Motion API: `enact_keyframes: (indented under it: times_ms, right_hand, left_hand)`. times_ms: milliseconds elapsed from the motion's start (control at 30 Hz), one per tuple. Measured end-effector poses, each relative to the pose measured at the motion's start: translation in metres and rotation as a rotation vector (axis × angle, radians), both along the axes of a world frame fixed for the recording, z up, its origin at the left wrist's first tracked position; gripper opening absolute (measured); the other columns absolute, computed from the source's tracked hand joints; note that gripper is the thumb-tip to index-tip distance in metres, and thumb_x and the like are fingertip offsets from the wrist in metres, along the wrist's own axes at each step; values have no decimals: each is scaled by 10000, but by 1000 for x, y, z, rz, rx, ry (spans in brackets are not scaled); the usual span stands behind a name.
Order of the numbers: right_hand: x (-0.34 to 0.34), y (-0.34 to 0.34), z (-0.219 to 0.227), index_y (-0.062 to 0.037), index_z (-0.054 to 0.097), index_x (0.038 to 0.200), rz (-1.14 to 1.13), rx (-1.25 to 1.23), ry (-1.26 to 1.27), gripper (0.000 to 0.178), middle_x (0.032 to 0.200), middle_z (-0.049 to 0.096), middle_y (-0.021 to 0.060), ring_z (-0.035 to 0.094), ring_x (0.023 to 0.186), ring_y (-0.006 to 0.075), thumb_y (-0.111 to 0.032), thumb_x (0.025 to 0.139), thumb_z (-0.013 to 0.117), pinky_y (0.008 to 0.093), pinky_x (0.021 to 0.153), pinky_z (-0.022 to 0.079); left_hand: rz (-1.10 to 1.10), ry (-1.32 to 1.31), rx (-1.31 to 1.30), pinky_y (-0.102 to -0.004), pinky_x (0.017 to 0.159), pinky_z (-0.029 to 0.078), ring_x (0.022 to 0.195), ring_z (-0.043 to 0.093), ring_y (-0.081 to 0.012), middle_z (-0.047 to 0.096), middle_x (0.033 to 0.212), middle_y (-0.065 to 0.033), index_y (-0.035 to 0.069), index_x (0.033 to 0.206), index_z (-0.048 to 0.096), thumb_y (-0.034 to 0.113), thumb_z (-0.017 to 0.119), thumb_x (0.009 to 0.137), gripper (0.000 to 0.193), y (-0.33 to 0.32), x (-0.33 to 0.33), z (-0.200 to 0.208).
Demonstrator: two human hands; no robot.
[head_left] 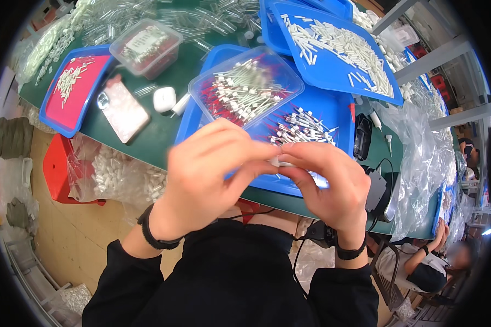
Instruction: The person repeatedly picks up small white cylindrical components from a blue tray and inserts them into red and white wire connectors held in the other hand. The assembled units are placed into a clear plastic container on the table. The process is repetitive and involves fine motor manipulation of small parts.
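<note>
Above the near edge of a blue tray (pixel 185 128), my left hand (pixel 210 169) and my right hand (pixel 335 180) meet fingertip to fingertip. Both pinch a small white piece (pixel 278 162), mostly hidden by the fingers; its exact kind does not show. Just beyond the hands, a clear plastic tub (pixel 202 90) in the tray holds thin pale sticks with white ends and red bristle-like tips (pixel 245 92). Beside the tub, a loose pile of similar white-and-dark sticks (pixel 305 128) lies in the tray.
A blue tray of short white tubes (pixel 346 52) overlaps the far right corner. At left are a phone (pixel 124 109), a white earbud case (pixel 164 100), a lidded clear box (pixel 146 46) and a pink-lined tray (pixel 65 111). Clear bags (pixel 414 158) lie right; another person (pixel 420 267) sits beyond.
</note>
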State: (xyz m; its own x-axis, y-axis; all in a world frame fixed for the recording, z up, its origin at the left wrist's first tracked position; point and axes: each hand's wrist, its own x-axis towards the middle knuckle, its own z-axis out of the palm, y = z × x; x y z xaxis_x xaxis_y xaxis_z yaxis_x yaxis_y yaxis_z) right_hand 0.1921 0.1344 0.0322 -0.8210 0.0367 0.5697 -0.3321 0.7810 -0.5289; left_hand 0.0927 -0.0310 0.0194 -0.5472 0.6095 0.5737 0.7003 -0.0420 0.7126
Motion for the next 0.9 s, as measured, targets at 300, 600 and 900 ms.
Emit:
enact_keyframes:
  times_ms: [300, 600, 900]
  right_hand:
    - [-1, -8, -19, -8, 691, 896, -67, -444, -128, 130, 836, 705, 75, 694, 740, 162, -15, 777, 744, 243, 654, 526]
    - [-3, -18, -31, 26, 647, 945, -74, -825, -247, 114, 806, 706, 90, 704, 776, 152, -9, 842, 681, 235, 684, 527]
    - [-6, -4, -33, -6, 651, 907, -185, -504, -292, 91, 801, 710, 104, 714, 765, 162, -60, 844, 688, 252, 657, 524]
  left_hand:
    - [-172, -658, 347, -323, 817, 538, 929, 659, -226, 681, 983, -173, -49, 924, 663, -121, 684, 771, 170, 10, 3, -27]
    - [278, -87, 340, -287, 661, 525, 747, 662, -209, 695, 877, -95, 8, 918, 699, -27, 759, 733, 197, 29, 11, -51]
    - [259, 181, 151, -330, 638, 509, 736, 635, -260, 675, 871, -100, 25, 935, 683, 10, 751, 730, 216, 27, -2, -48]
